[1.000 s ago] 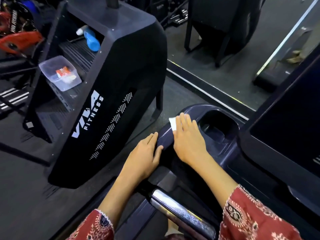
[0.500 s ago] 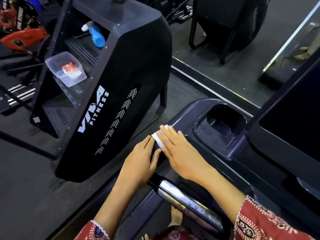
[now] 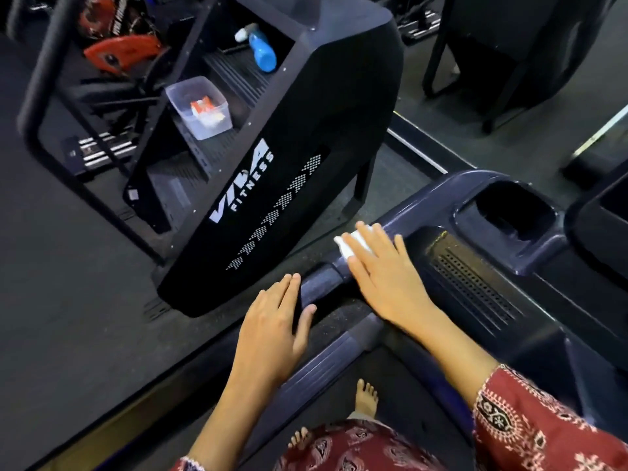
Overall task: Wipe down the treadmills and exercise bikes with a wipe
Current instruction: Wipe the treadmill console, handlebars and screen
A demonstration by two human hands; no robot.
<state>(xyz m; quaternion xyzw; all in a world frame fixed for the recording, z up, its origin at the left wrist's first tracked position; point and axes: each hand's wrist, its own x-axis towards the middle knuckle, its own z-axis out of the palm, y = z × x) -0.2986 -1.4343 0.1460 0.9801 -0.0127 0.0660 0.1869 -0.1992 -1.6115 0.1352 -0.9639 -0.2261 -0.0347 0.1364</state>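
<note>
Dim, flat indoor light; the black machine (image 3: 333,107) loses detail in shadow. A faint sheen shows on the treadmill (image 3: 441,237), and the wide lens bends the edges (upper left is smeared).

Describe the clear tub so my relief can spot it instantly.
Start at the big black VIVA FITNESS machine on the left. On its ribbed steps sits the clear plastic tub, holding something orange and white. Unlike the blue bottle a step above, it is see-through and boxy.
</note>
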